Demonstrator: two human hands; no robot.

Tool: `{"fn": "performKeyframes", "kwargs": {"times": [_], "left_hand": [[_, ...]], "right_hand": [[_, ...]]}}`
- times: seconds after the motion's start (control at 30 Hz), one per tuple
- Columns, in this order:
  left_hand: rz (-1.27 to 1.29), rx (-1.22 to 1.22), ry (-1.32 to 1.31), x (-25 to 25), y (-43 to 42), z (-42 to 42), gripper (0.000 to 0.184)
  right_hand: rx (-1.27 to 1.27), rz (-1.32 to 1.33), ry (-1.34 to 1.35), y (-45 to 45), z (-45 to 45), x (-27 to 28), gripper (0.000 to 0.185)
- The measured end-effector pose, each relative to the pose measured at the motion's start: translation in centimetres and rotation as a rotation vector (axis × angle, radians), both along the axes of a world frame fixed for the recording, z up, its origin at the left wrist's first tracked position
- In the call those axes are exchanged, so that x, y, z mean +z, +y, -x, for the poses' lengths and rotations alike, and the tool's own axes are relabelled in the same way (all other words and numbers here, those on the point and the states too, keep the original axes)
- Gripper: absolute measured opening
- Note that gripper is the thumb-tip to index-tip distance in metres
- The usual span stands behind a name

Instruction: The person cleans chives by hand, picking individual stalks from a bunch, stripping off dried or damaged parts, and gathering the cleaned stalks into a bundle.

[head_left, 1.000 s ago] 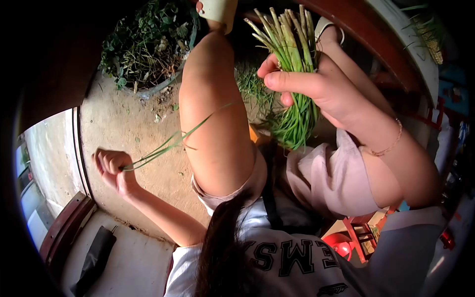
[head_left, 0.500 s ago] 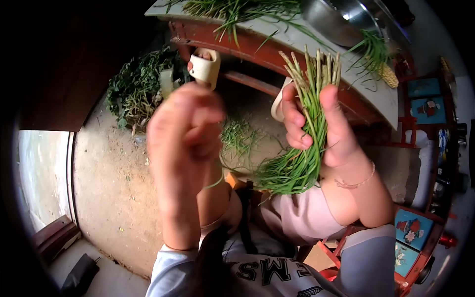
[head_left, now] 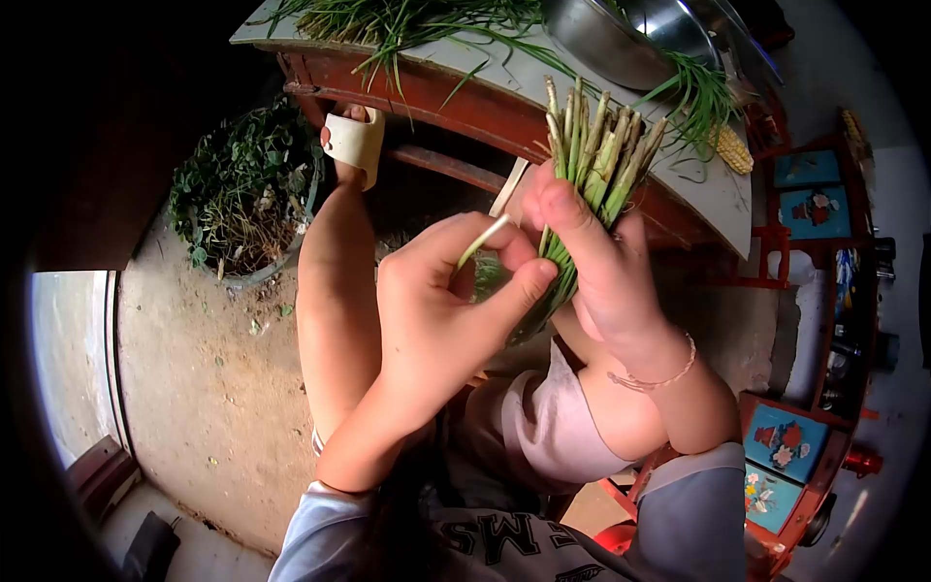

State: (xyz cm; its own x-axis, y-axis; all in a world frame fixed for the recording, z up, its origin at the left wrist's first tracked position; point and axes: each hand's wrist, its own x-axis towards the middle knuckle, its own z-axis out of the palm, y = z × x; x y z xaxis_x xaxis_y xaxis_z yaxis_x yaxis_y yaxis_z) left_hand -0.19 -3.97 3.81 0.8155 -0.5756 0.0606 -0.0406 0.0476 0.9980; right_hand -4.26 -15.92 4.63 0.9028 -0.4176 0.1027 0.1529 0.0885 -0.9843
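My right hand [head_left: 606,252] is wrapped around a bunch of garlic chives [head_left: 596,160], with the thumb across the stems. Their pale cut ends point up and away from me; the green leaves hang below, partly hidden by my hands. My left hand [head_left: 436,296] meets the bunch from the left, thumb and fingertips pinched at its side. One pale chive stalk [head_left: 482,242] sticks out between the left fingers. What the left fingertips press at the bunch is partly hidden.
Ahead stands a red-framed table [head_left: 465,97] bearing more chives [head_left: 388,19], a steel basin [head_left: 621,48] and a corn cob [head_left: 729,150]. A tub of wilted greens [head_left: 242,194] sits on the floor at left. Painted cabinets [head_left: 786,436] line the right.
My left hand, blurred and apart before, has come right to the bunch, with a stalk now showing in its fingers. The bunch tilts more to the right, and the view has shifted slightly.
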Motion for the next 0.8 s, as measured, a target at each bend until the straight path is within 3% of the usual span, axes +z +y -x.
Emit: {"fn": "performKeyframes", "kwargs": {"times": [0.2,0.43,0.57,0.73,0.8], "left_hand": [[-0.129,-0.069,0.140,-1.1,0.7,-0.4,0.007],[0.235,-0.059,0.461,-1.6,2.9,-2.6,0.005],[0.330,-0.049,0.605,-1.2,3.9,-3.1,0.008],[0.414,-0.125,0.688,-1.8,4.2,-3.2,0.009],[0.465,-0.101,0.559,-1.6,3.8,-2.7,0.008]], "right_hand": [[0.015,-0.018,0.215,0.2,0.0,0.9,0.017],[-0.078,-0.044,0.229,0.0,-0.1,1.5,0.011],[0.055,0.008,0.329,0.3,0.2,2.3,0.009],[0.100,0.114,0.338,2.6,0.1,2.2,0.014],[0.111,0.198,0.314,2.4,0.2,1.2,0.014]]}}
